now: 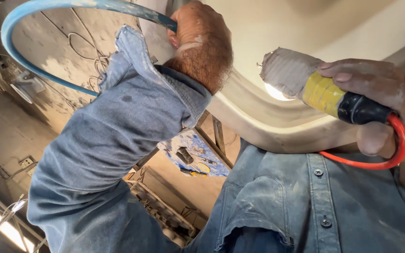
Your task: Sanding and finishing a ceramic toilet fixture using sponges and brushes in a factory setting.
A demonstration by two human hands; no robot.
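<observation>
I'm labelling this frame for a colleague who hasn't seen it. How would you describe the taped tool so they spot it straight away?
Start at the pale curved moulding that sweeps across the middle. Just above it, at the right, the right hand grips a stubby handheld tool. It alone has a grey cloth-wrapped tip, a yellow tape band, a black body and a red cable looping beneath, unlike the blue hose in the left hand.

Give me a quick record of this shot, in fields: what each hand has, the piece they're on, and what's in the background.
Left hand: gripping a blue hose against the pale curved piece
Right hand: holding a tool with yellow tape, black body
Tool tip: grey, dusty
Red hose: loops from the tool
Clothing: dusty denim shirt
Background: blue-stained bench with tools
</observation>
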